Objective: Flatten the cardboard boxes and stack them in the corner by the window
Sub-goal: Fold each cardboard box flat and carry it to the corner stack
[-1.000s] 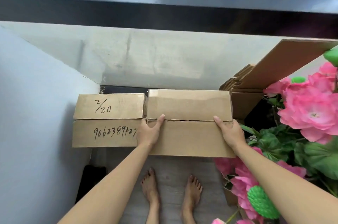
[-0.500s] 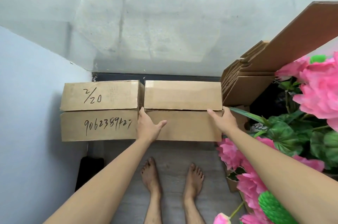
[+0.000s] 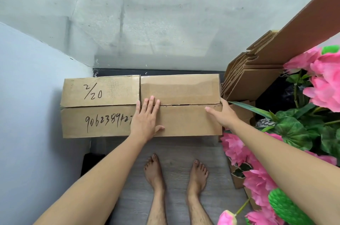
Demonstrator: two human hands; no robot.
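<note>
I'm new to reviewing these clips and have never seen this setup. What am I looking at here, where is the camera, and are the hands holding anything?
There is no machine here: a person works with bare hands, and the single camera sits on their head, looking forward and down, so you see their own arms and bare feet.

In front of them lie two brown cardboard boxes side by side. The left brown cardboard box with handwritten numbers is next to the wall. The plain brown cardboard box is the one being handled. The left hand lies flat on its top with straight fingers. The right hand rests at its right edge; whether it grips is unclear.

To the right, flattened brown cardboard sheets lean in a pile, beside pink artificial flowers.
</note>
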